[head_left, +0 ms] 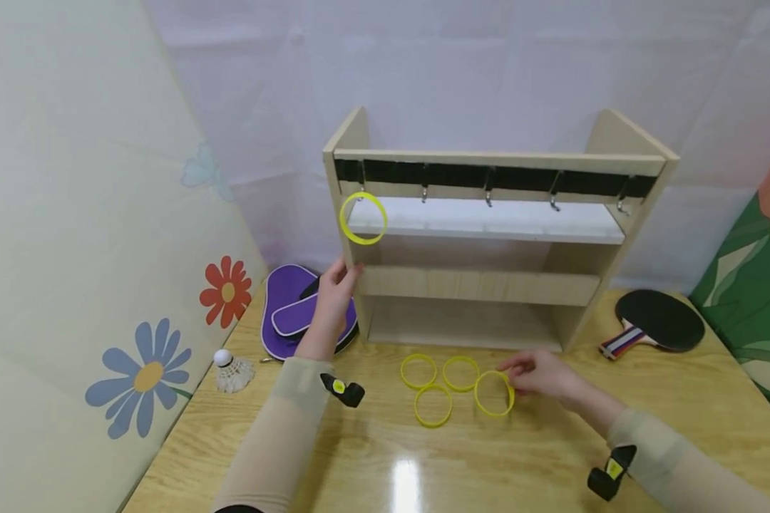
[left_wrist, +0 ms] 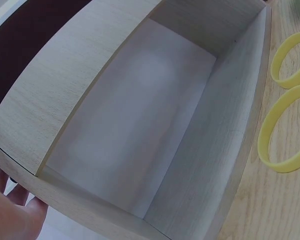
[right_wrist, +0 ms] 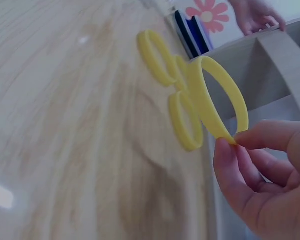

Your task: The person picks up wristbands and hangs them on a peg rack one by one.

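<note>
A small wooden rack (head_left: 481, 283) stands on the table, with a row of metal hooks along a black strip. My left hand (head_left: 334, 292) grips its left side panel, thumb toward the front edge. From the leftmost hook hangs one yellow ring (head_left: 363, 241). My right hand (head_left: 542, 374) pinches another yellow ring (right_wrist: 206, 107) between thumb and fingers, tilted up near the rack's lower front. Left of it, three yellow rings lie flat on the wood, including a front ring (head_left: 433, 425) and a left ring (head_left: 403, 372).
A purple zippered case (head_left: 289, 285) lies left of the rack, with a white shuttlecock (head_left: 234, 374) in front of it. On the right rests a black table tennis paddle (head_left: 661, 319). Flowered panels stand at both sides, and a pale cloth (head_left: 462, 71) hangs behind.
</note>
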{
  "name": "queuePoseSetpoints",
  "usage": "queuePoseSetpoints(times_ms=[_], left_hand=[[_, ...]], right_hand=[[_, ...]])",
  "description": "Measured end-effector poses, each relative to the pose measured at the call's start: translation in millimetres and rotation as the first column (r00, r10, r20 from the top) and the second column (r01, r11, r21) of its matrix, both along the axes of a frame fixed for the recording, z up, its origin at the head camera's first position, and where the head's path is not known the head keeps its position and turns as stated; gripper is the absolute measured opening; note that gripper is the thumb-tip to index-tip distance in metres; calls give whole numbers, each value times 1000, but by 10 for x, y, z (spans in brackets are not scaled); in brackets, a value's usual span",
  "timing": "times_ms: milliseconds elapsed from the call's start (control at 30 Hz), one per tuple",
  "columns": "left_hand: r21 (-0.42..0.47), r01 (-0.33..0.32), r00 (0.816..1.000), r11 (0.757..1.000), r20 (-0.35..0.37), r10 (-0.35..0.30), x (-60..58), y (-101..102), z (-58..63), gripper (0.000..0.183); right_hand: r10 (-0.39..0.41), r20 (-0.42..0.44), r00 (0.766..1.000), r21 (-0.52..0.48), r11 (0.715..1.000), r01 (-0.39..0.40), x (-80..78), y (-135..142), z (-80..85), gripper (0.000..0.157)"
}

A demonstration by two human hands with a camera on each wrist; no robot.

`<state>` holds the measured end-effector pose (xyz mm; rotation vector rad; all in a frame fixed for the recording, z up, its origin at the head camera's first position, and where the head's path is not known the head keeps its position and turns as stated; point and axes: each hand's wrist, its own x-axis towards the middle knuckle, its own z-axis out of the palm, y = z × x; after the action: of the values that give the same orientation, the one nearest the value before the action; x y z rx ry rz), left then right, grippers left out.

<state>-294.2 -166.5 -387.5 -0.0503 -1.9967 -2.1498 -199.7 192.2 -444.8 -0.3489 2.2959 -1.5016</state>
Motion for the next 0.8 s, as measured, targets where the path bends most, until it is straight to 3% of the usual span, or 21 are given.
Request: queuePoseSetpoints(times_ms=[400, 667, 800], left_hand=[[0, 0, 1000, 1000, -3, 0, -4, 6, -13, 47], [18, -5, 1000, 1000, -15, 5, 7, 4, -3, 47], [20, 4, 1000, 1000, -21, -3, 12, 2, -4, 48]], right_hand=[[-84, 108, 991, -134, 986, 98, -53, -68, 342, 44], [-84, 149, 985, -299, 946, 126, -85, -110, 632, 42], [-75, 179, 981, -393, 909, 141, -94, -137, 803, 41]])
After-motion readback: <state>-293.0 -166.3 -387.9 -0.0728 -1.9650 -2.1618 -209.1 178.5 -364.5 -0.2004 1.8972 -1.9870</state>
